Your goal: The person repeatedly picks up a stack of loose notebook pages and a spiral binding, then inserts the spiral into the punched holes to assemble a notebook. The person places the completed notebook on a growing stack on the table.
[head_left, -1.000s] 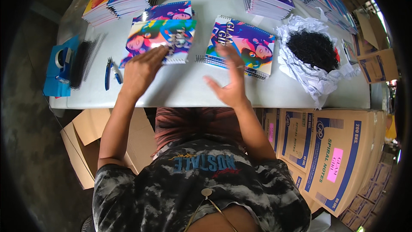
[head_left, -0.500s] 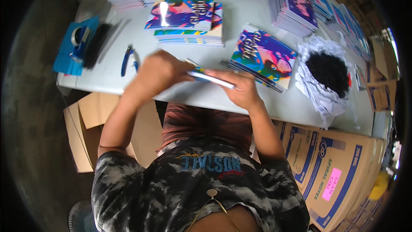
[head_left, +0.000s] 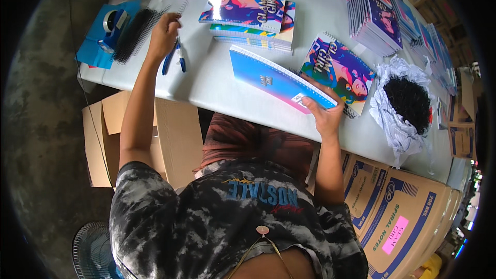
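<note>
Since half a second ago, my left hand (head_left: 164, 33) has left the notebook (head_left: 274, 77) and gone to the loose black coils (head_left: 132, 39) at upper left; its fingers are bunched there, but I can't tell whether they pinch a coil. My right hand (head_left: 328, 112) grips the notebook by its right end, thumb on the blue cover, holding it tilted in mid-frame near the table's front edge. Its punched edge shows no coil, so I judge this one unbound. Just right of it, the purple notebook (head_left: 343, 72) already has its coil in. On the pile (head_left: 253, 43) at upper centre I see no coils along the near edges, so those probably remain. Blue-handled pliers (head_left: 168, 63) lie below my left hand.
</note>
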Action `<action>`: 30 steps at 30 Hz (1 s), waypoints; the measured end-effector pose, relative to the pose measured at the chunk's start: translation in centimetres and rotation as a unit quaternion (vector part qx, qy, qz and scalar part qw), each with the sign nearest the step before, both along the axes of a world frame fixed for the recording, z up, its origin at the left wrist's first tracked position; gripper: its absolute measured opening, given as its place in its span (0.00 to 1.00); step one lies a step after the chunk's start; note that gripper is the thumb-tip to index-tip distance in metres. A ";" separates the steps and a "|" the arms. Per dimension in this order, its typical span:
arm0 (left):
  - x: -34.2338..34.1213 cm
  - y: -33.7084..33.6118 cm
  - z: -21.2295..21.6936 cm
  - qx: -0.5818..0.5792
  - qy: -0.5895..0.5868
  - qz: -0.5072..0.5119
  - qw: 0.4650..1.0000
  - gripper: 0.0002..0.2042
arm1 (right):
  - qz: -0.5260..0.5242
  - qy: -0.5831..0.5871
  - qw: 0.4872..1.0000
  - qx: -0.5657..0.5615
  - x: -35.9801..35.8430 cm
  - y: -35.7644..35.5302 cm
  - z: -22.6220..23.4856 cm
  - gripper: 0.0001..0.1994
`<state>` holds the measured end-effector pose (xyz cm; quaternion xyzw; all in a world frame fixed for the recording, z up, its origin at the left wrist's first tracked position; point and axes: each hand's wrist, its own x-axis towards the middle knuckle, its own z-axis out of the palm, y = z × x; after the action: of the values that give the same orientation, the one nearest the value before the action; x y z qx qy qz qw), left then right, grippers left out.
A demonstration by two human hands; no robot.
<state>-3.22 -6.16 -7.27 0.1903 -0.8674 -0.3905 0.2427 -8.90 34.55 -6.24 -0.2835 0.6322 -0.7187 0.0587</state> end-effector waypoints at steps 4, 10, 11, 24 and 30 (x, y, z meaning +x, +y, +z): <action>3.0 10.0 6.7 0.168 -0.036 -0.194 0.966 0.12 | 0.047 -0.035 0.998 0.020 -0.1 1.2 -2.0 0.11; 3.7 12.3 5.7 0.090 -0.089 -0.216 0.968 0.22 | 0.036 0.004 0.999 0.031 -0.5 0.4 -1.8 0.11; 3.6 12.4 5.8 0.074 -0.092 -0.219 0.969 0.22 | 0.036 0.000 0.999 0.029 -0.6 0.4 -1.9 0.12; 1.2 11.3 8.6 0.320 -0.257 -0.186 0.893 0.25 | 0.093 0.115 0.988 0.052 -1.5 0.5 -1.5 0.14; 0.4 10.2 8.7 0.156 -0.136 -0.310 0.928 0.13 | 0.093 0.086 0.990 0.060 -1.3 0.6 -1.4 0.14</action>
<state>-2.85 4.01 1.41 -0.0017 -0.8358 -0.5473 -0.0435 -10.23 35.11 -7.60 -0.3977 0.6480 -0.6436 0.0878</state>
